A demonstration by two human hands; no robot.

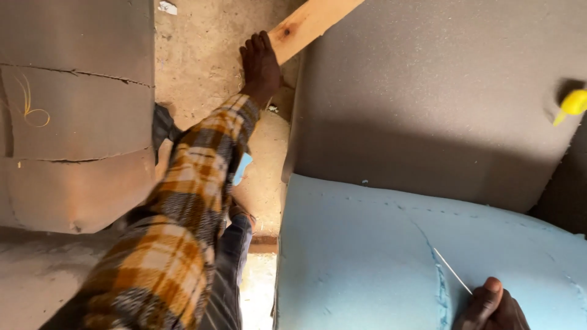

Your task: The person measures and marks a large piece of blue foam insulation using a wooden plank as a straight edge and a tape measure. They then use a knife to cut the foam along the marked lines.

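Up at 12 o'clock, left hand (pixel 260 66) flat on stiff wood plank (pixel 309 23), fingers together. Right hand (pixel 493 307) pinches thin needle (pixel 452 271) over soft blue foam (pixel 367 256).

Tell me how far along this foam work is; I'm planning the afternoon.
Done: a ragged seam line already runs down the blue foam sheet. In hand: the right hand holds a thin needle at it; the left hand touches the wooden plank. Left: the grey foam shows no seam.

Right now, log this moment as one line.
left hand: on pale wooden plank | right hand: holds thin white needle-like rod on light blue foam sheet
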